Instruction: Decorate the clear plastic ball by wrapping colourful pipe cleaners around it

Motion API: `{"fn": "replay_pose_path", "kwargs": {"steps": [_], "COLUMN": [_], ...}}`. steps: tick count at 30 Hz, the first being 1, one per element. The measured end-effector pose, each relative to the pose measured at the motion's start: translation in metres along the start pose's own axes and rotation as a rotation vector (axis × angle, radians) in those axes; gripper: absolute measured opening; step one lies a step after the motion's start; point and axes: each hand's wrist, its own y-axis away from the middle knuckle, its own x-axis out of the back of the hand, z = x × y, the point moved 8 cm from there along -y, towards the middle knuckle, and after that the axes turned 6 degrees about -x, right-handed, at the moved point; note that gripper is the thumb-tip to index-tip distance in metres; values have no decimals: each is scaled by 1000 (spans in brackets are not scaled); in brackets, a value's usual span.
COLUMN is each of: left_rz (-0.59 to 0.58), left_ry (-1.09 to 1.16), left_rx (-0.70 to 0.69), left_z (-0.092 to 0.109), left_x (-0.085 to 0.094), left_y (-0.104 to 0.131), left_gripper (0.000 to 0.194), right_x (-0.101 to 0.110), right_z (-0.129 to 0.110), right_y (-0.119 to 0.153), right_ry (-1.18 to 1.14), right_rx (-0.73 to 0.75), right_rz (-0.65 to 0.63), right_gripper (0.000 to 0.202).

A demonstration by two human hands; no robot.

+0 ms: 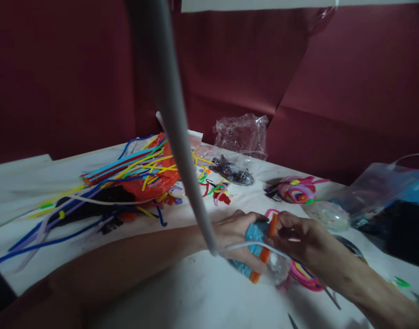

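My left hand (235, 234) is closed round a blue, fuzzy-looking rounded piece (255, 236) with an orange strip (264, 256) along its right side. From the right, my right hand (297, 234) pinches near the upper end of that orange strip; its fingertips are partly hidden. A thin white strand (250, 244) crosses in front of both hands. Just below them sit a clear plastic piece (277, 268) and a pink coiled bundle with coloured strands (307, 278), both partly covered by my right hand and forearm.
Several coloured pipe cleaners (127, 167) lie on an orange bag (161, 187) to the left. A blurred grey rod (175, 109) cuts across the view. Behind are a clear bag (242, 135) and a dark wrapped bundle (233, 171). A pink bundle (295, 191) and black box (410, 233) lie right.
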Motion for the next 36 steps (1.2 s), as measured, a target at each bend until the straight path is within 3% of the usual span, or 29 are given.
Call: {"fn": "replay_pose_path", "kwargs": {"steps": [6, 14, 22, 28, 36], "left_rz": [-72, -83, -23, -53, -35], "left_ry": [-76, -5, -98, -42, -14], "left_rx": [-11, -48, -11, 11, 60], "left_z": [-4, 8, 2, 3, 1], "left_x": [-3, 0, -1, 1, 3], "left_y": [-2, 2, -1, 0, 1], "left_gripper": [82, 55, 71, 62, 66], "right_x": [-4, -4, -1, 0, 3], "right_z": [9, 5, 13, 15, -2], "right_y": [3, 7, 7, 6, 19], "right_ry": [-100, 4, 59, -43, 1], "right_rx": [-43, -4, -46, -63, -49], "right_rz": [-66, -92, -61, -4, 69], "right_gripper": [42, 19, 23, 27, 40]}}
